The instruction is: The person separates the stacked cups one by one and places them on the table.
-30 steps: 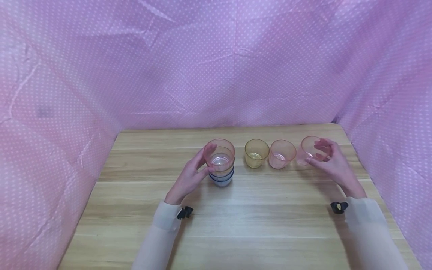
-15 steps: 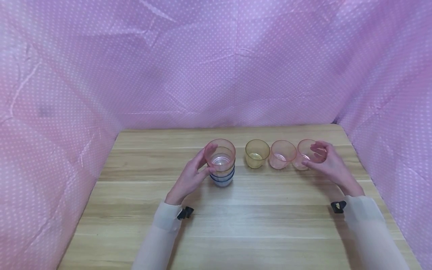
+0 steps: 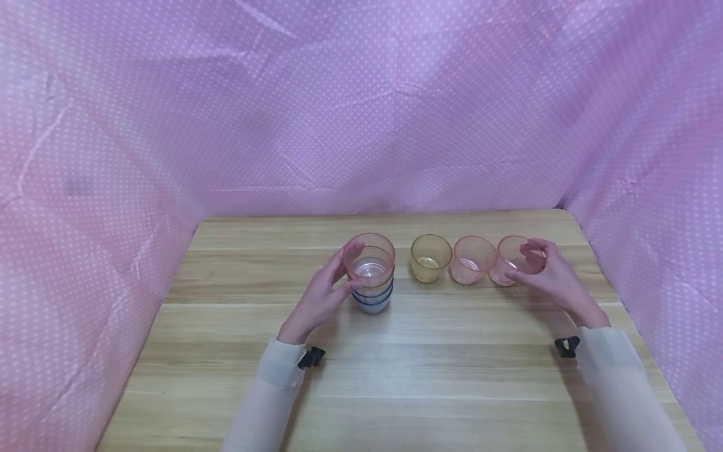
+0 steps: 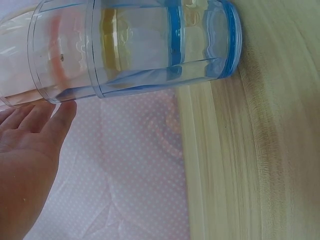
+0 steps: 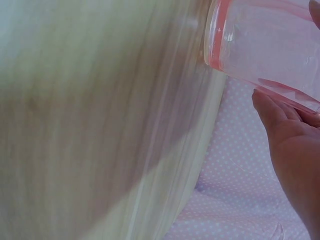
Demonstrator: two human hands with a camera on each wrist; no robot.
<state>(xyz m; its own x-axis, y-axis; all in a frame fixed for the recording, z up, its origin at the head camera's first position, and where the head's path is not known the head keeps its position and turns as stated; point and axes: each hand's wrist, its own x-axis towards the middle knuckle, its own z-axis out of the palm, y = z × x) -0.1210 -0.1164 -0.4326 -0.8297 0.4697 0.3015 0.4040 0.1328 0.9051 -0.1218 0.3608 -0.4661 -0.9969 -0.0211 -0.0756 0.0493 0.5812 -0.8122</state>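
Observation:
Left of the table's middle stands a stack of clear plastic cups (image 3: 373, 292), pink-rimmed on top with yellow and blue-rimmed ones below. My left hand (image 3: 319, 295) holds its upper part, thumb on the near side and fingers round the far side. In the left wrist view the nested cups (image 4: 135, 47) show blue, yellow and pink bands. At the right end of a row, my right hand (image 3: 550, 276) grips a pink cup (image 3: 501, 271), fingers partly seen through its wall. That cup (image 5: 270, 45) stands upright on the wood in the right wrist view.
A yellow cup (image 3: 429, 267) and another pink cup (image 3: 469, 267) stand upright between the stack and the right hand's cup, close together in a line. The wooden table (image 3: 429, 376) ends at the back against pink dotted cloth (image 3: 361, 125), which also hangs at both sides.
My right hand has slid its pink cup left, up beside the other pink cup; over the last half second it stays there. The left hand and the stack have hardly moved.

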